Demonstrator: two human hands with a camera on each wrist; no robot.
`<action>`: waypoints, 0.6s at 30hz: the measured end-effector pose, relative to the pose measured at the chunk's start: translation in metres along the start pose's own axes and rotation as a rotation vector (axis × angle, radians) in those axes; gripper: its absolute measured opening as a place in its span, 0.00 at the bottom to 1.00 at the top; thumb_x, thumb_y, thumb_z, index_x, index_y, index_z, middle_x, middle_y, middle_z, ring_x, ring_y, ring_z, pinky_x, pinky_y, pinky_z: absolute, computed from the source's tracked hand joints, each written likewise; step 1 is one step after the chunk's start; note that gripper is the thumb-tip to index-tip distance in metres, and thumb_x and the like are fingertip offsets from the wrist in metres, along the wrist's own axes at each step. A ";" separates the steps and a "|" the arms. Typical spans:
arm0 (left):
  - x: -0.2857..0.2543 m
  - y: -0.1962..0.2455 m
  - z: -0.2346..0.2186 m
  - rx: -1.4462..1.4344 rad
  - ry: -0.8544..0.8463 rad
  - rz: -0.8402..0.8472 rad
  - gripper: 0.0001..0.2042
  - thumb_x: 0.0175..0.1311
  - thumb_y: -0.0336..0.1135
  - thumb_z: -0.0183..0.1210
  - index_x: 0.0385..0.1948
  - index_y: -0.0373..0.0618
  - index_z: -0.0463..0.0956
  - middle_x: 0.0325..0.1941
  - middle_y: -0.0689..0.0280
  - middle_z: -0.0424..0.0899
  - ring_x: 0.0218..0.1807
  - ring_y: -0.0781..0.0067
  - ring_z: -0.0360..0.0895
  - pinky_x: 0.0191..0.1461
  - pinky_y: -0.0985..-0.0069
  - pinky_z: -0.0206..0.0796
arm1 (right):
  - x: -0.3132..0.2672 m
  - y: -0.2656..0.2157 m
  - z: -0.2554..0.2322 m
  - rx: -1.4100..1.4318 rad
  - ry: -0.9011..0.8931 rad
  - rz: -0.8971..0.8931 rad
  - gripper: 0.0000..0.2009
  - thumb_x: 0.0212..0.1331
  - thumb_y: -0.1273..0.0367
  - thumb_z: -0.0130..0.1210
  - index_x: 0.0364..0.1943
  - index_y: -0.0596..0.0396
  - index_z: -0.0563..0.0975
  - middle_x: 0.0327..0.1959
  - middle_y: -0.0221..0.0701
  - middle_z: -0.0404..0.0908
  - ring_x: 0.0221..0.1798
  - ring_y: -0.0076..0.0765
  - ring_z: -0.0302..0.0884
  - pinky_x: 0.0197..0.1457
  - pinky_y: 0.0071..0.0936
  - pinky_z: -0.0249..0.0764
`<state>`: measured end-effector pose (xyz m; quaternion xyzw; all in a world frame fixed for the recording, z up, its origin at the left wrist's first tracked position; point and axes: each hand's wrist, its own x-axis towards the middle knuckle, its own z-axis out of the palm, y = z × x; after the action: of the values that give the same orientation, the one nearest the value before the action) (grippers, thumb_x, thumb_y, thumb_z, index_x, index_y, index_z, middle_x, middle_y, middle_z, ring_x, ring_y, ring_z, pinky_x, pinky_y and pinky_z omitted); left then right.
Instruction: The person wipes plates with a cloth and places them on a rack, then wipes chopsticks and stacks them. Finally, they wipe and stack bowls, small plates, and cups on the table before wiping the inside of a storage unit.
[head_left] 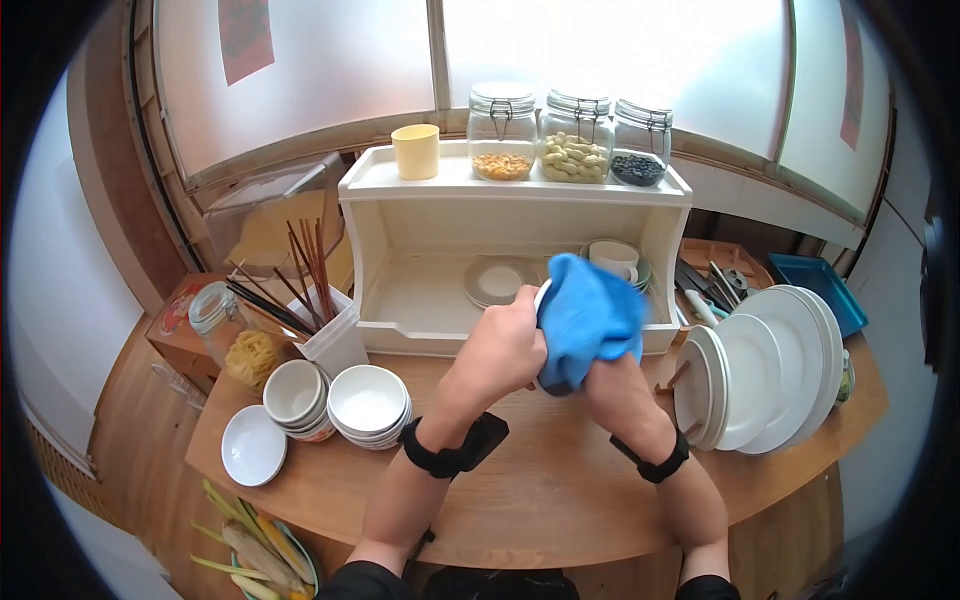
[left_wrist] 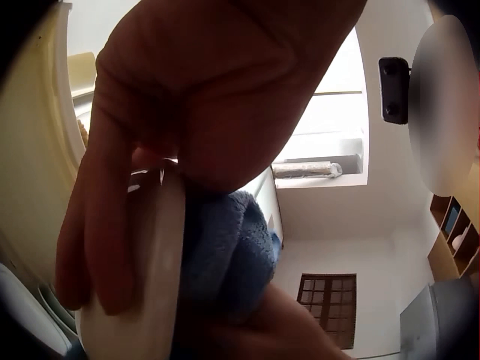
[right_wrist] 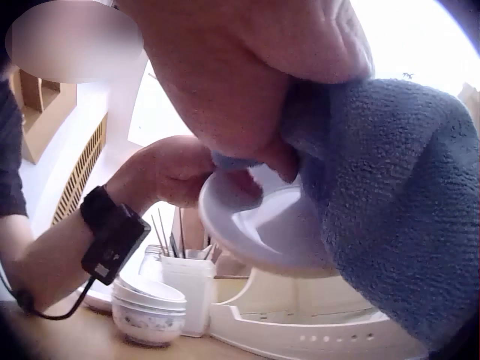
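Observation:
My left hand (head_left: 500,340) grips a white dish (right_wrist: 289,225) by its rim, holding it raised above the table. In the left wrist view, fingers wrap over the dish's outer side. A blue cloth (head_left: 597,305) is bunched in my right hand (head_left: 622,392) and lies against the dish. It hides most of the dish in the head view and covers part of the right fingers. The dish is round and shallow in the right wrist view, tilted on edge between the two hands.
A white shelf (head_left: 360,275) behind holds plates and a cup (head_left: 612,258), with jars (head_left: 575,150) and a yellow cup (head_left: 416,152) on top. White plates (head_left: 770,370) stand upright at right. Stacked bowls (head_left: 368,400) and a chopstick holder (head_left: 338,340) are at left on the wooden table (head_left: 540,500).

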<state>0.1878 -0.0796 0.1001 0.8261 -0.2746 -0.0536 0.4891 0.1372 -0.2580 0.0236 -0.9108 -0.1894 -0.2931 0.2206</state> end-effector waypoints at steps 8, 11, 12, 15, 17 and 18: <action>0.005 -0.015 -0.035 0.050 0.301 -0.026 0.20 0.64 0.25 0.50 0.59 0.38 0.70 0.52 0.43 0.83 0.56 0.44 0.82 0.61 0.58 0.70 | 0.001 -0.019 -0.018 -0.005 -0.142 -0.163 0.13 0.50 0.77 0.55 0.42 0.58 0.82 0.44 0.48 0.83 0.51 0.58 0.79 0.56 0.47 0.76; 0.011 -0.028 -0.037 0.038 0.455 0.091 0.19 0.65 0.25 0.48 0.59 0.39 0.69 0.48 0.41 0.83 0.54 0.40 0.81 0.58 0.56 0.69 | 0.000 -0.022 -0.031 -0.004 -0.460 0.100 0.10 0.48 0.77 0.54 0.36 0.59 0.81 0.36 0.50 0.83 0.43 0.60 0.81 0.49 0.49 0.78; 0.011 -0.029 -0.038 0.021 0.517 0.146 0.19 0.65 0.25 0.47 0.58 0.40 0.70 0.46 0.40 0.84 0.53 0.37 0.81 0.57 0.53 0.70 | -0.003 -0.019 -0.030 -0.011 -0.449 0.091 0.09 0.47 0.77 0.54 0.34 0.59 0.80 0.34 0.50 0.83 0.41 0.61 0.81 0.47 0.49 0.78; 0.004 -0.020 -0.048 -0.011 0.449 0.102 0.19 0.66 0.26 0.51 0.59 0.42 0.70 0.52 0.45 0.83 0.57 0.47 0.81 0.60 0.60 0.70 | -0.004 -0.021 -0.031 -0.042 -0.449 0.120 0.07 0.46 0.77 0.54 0.30 0.60 0.80 0.31 0.51 0.82 0.37 0.62 0.81 0.42 0.51 0.79; 0.001 -0.019 -0.049 0.026 0.429 0.117 0.18 0.66 0.27 0.51 0.59 0.42 0.70 0.51 0.43 0.83 0.56 0.44 0.81 0.59 0.59 0.70 | -0.005 -0.018 -0.033 -0.073 -0.332 0.173 0.07 0.47 0.77 0.54 0.31 0.60 0.80 0.32 0.52 0.82 0.37 0.63 0.81 0.42 0.51 0.79; 0.000 -0.019 -0.049 0.045 0.425 0.120 0.18 0.66 0.27 0.51 0.58 0.42 0.70 0.51 0.43 0.83 0.56 0.43 0.81 0.59 0.58 0.70 | -0.004 -0.018 -0.032 -0.085 -0.276 0.193 0.07 0.47 0.78 0.54 0.31 0.60 0.80 0.32 0.52 0.82 0.37 0.63 0.81 0.42 0.52 0.79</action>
<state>0.2129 -0.0346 0.1091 0.8117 -0.2154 0.1570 0.5197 0.1114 -0.2601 0.0499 -0.9649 -0.1171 -0.1503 0.1808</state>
